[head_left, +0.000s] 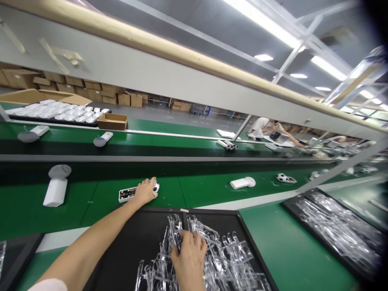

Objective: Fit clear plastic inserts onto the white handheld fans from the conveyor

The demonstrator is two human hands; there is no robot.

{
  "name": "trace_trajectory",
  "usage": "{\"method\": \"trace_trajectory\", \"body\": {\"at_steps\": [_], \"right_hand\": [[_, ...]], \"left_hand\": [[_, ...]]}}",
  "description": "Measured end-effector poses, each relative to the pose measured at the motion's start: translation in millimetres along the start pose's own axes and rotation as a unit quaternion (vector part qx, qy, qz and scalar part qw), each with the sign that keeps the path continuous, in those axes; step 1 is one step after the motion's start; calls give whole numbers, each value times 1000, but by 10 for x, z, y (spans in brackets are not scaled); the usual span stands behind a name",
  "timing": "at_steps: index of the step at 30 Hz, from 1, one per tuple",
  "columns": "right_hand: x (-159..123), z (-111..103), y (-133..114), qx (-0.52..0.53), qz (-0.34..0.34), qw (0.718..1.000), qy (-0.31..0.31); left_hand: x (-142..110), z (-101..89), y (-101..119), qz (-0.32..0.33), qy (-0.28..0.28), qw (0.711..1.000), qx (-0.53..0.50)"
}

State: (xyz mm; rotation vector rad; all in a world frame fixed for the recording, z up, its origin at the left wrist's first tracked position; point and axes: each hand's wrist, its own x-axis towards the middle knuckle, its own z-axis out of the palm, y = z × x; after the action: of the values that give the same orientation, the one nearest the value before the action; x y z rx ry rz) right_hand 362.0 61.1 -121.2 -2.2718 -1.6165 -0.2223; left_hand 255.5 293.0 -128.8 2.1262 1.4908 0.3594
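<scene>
My left hand (146, 192) is out on the lower conveyor belt (206, 194), and its fingers (152, 182) curl closed over a white handset (127, 195), which has a printed panel facing up and a black-and-white football-patterned end (155, 186) tucked partly under them. The handset lies flat on the green belt, just past the near edge of a black tray (212, 213).

My right hand (189, 258) is down in that tray, pushed into a tangled heap of clear plastic holders (233, 258). Its fingers (184, 241) are bunched among the pieces, but through this glare and clutter I cannot tell whether they are closed on one.

A second black tray (303, 206) of clear holders sits on the green desk (291, 250) to the right. Further along the belt lie a white unit with a round head (56, 186), another (242, 182), and a football-patterned piece (285, 178). Beyond the far belt, a person (266, 127) works at the distant end of the line, and cardboard boxes (124, 99) stand stacked along the wall.
</scene>
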Motion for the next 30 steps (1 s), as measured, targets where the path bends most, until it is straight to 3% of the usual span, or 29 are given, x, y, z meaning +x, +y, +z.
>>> {"method": "trace_trajectory", "body": {"at_steps": [3,8,11,14,15,17,20,24,27,30], "right_hand": [[-19,-17,53,43,-23,999,0],[20,-156,64,138,9,987,-76],[87,-372,-8,283,30,952,-113],[150,-647,-154,440,66,885,-135],[160,-730,-215,477,82,864,-138],[148,-849,-350,506,106,845,-137],[43,-874,-582,429,99,889,-128],[-153,-726,-898,260,36,959,-108],[-214,-653,-1034,188,39,969,-158],[-207,-662,-1026,207,70,951,-217]], "left_hand": [[-73,-205,-88,6,22,999,-49],[-328,-835,53,22,96,973,-209],[-619,-1187,190,-4,120,899,-422],[-946,-1361,248,-5,70,819,-570],[-1044,-1371,254,-4,58,805,-590],[-1209,-1331,270,-23,64,805,-589],[-1376,-1181,340,-101,110,814,-561],[-1516,-962,488,-176,119,783,-584],[-1611,-843,554,-195,145,761,-601],[-1713,-820,549,-169,111,730,-653]]}}
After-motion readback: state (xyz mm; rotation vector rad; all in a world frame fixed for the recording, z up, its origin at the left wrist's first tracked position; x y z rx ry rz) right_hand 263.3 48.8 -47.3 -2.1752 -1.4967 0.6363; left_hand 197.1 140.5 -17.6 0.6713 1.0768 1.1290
